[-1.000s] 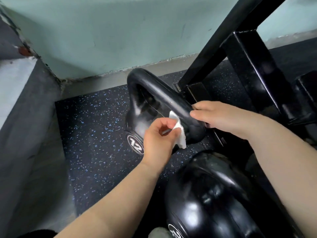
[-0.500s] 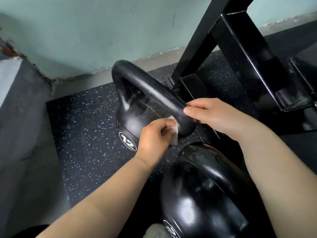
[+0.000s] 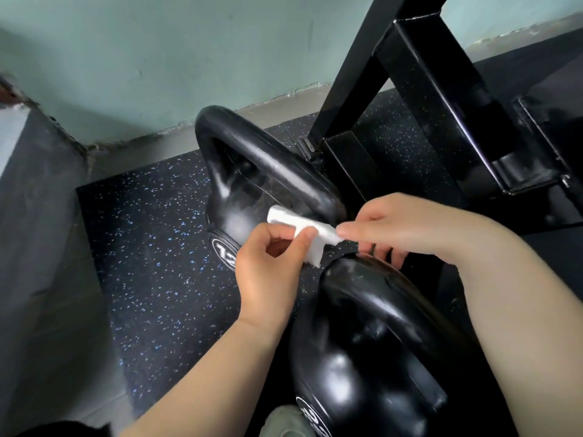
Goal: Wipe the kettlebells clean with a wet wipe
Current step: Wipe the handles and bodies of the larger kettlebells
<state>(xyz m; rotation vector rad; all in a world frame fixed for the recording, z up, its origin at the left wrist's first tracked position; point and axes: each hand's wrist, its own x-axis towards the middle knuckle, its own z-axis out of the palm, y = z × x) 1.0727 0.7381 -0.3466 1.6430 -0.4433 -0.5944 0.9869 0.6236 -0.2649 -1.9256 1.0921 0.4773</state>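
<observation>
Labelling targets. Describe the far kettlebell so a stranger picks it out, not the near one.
Start at the black steel frame by the pale green wall. Left of its foot, on the speckled mat, stands the far kettlebell. Unlike the near kettlebell, it shows a round "12" badge beside the left hand.

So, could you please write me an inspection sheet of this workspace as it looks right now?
Surface: black rubber floor mat with pale flecks, laid beside a grey strip of floor.
Job's things: two black kettlebells on the mat; the far kettlebell shows a 12 badge, the near kettlebell sits closest to the camera. A folded white wet wipe is held between them.
Clutter: nothing seen.
Grippers: left hand pinches the wipe with thumb and fingers; right hand pinches its other end.
Cables: nothing seen.
Surroundings: pale green wall behind, black metal rack frame to the right.
</observation>
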